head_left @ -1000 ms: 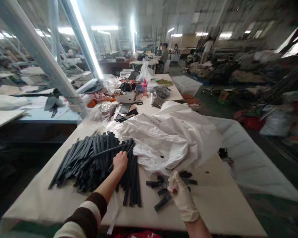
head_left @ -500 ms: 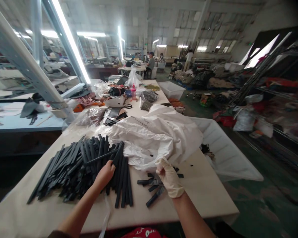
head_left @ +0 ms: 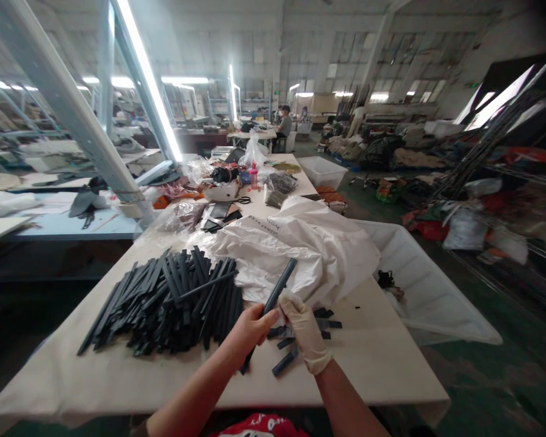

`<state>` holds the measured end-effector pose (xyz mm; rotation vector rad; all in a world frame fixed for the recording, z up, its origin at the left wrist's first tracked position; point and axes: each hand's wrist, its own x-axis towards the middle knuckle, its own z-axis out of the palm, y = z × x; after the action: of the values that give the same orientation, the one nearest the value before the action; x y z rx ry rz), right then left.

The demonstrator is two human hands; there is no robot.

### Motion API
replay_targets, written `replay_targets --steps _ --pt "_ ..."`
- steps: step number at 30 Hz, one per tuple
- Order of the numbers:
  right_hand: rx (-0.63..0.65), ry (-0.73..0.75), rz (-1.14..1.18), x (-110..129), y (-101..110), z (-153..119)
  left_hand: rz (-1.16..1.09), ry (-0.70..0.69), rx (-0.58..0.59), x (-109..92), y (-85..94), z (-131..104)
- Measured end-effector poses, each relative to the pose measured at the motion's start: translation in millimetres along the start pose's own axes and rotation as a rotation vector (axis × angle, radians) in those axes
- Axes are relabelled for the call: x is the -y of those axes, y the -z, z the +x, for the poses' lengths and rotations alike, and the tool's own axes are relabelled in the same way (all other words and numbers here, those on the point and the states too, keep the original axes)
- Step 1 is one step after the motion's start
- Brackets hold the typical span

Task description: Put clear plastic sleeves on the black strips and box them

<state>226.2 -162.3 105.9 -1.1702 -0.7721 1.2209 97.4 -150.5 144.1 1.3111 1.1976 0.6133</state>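
My bare left hand [head_left: 251, 328] is closed around a long dark strip [head_left: 284, 280], which slants up and to the right over the table. Close beside it is my right hand [head_left: 304, 334] in a pale glove, its fingers pinched together near the strip; what they hold, if anything, is hidden. To the left lies a large heap of similar dark strips [head_left: 164, 303]. Several short dark pieces [head_left: 286, 361] are scattered under and around my right hand. A crumpled white plastic sheet or bag [head_left: 300, 237] with handwriting on it spreads out behind both hands.
The pale tabletop [head_left: 200, 382] extends to a far end cluttered with plastic bags, scissors [head_left: 243, 200] and a pink bottle [head_left: 253, 177]. A large white bin [head_left: 432, 285] stands against the right side. A metal post [head_left: 77, 109] rises at left. A person [head_left: 284, 121] sits far back.
My left hand has moved right, away from the heap, carrying a dark strip to my right hand. The right hand stays pinched in about the same place. The view has shifted slightly.
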Motion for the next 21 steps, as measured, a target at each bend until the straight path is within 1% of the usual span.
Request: replay_targets --steps 2,4,5,7,9,11,13,15,18,21 --pt "-0.023 0.06 -0.103 1.7 1.3 -5.8 -0.003 -0.002 -0.047 1.0 -6.6 5.7" --pt "-0.061 0.077 -0.155 2.4 5.1 -10.5 0.051 -0.046 -0.096 1.0 -8.9 8.3" --pt "-0.055 0.067 -0.158 2.6 7.6 -12.0 0.093 -0.079 -0.106 0.7 -8.9 8.7" --pt "0.01 0.022 -0.117 3.9 13.6 -12.9 0.185 -0.159 -0.106 -0.1 -7.0 7.5" --pt "0.054 -0.027 -0.012 7.1 20.9 -10.6 0.245 -0.211 -0.079 -0.4 -3.1 3.0" --pt "-0.003 -0.074 0.173 12.3 29.0 -5.9 0.265 -0.217 -0.03 0.7 3.3 -4.9" --pt "-0.074 -0.119 0.38 18.1 36.4 -0.6 0.281 -0.186 0.02 3.2 11.4 -14.6" --pt "-0.084 -0.161 0.532 22.8 41.2 3.8 0.334 -0.169 0.052 6.1 19.3 -23.9" --pt "-0.052 -0.21 0.636 26.3 42.4 8.0 0.423 -0.17 0.054 9.6 25.3 -33.7" --pt "-0.077 -0.243 0.65 26.8 41.0 12.0 0.501 -0.172 -0.008 12.9 23.9 -37.5"
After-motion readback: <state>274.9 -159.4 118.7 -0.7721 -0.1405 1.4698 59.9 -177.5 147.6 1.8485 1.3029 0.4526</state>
